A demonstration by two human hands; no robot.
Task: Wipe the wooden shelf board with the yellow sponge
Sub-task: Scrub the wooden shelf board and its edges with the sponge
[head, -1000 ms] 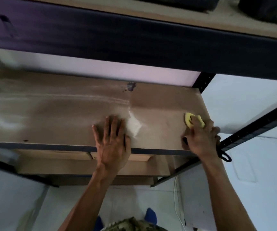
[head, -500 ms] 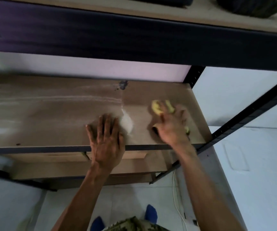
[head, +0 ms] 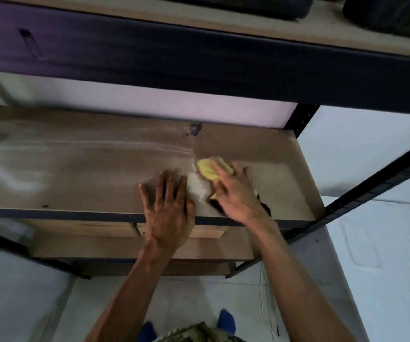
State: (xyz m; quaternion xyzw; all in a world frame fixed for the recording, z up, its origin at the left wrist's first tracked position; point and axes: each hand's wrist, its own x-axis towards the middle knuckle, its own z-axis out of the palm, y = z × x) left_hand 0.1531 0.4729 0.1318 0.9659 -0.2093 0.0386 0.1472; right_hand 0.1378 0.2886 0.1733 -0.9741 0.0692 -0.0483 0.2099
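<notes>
The wooden shelf board [head: 80,169] spans the middle of the view, dusty with pale streaks on its left part and darker on the right. My right hand [head: 236,191] presses the yellow sponge [head: 207,170] flat onto the board near its middle; the sponge's far end shows beyond my fingers. My left hand [head: 168,203] lies flat on the board's front edge, fingers spread, just left of the sponge. A white dust patch [head: 197,187] sits between the two hands.
A dark stain [head: 194,129] marks the board's back edge. The black metal frame [head: 199,62] of the shelf above overhangs, with a dark post [head: 300,119] at the right rear. A lower shelf [head: 115,243], white floor and a white cable [head: 264,307] lie below.
My right hand has slid the sponge leftward from the board's right end toward the middle, next to my left hand. The left hand has stayed in place.
</notes>
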